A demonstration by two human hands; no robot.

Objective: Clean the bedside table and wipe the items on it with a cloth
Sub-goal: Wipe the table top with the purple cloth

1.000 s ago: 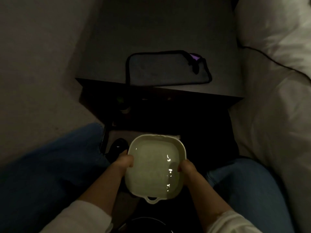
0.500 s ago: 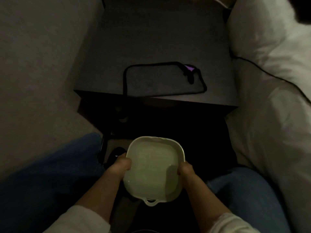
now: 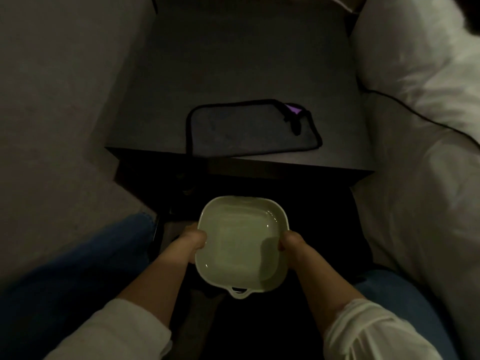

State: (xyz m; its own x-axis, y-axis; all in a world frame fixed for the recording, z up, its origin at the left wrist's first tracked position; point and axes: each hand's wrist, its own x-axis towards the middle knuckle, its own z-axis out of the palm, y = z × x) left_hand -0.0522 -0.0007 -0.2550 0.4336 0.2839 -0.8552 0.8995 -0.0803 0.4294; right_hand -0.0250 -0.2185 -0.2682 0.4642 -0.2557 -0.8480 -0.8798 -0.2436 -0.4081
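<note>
- Pale square dish [image 3: 240,242] held level below the bedside table [image 3: 254,61], small loop handle pointing toward the person.
- Left hand [image 3: 194,241] and right hand [image 3: 289,242] gripping opposite rims, fingers curled under.
- Grey cloth [image 3: 249,129] flat on tabletop, long axis left-right.

One pale square dish [image 3: 242,245], one dark cloth [image 3: 249,131], one bedside table [image 3: 233,61], one black cable [image 3: 426,118], perhaps more in shadow.

tabletop [image 3: 246,61]: bare behind cloth [image 3: 249,131] | front edge: cloth | right: bedding [image 3: 415,152] abuts
</note>
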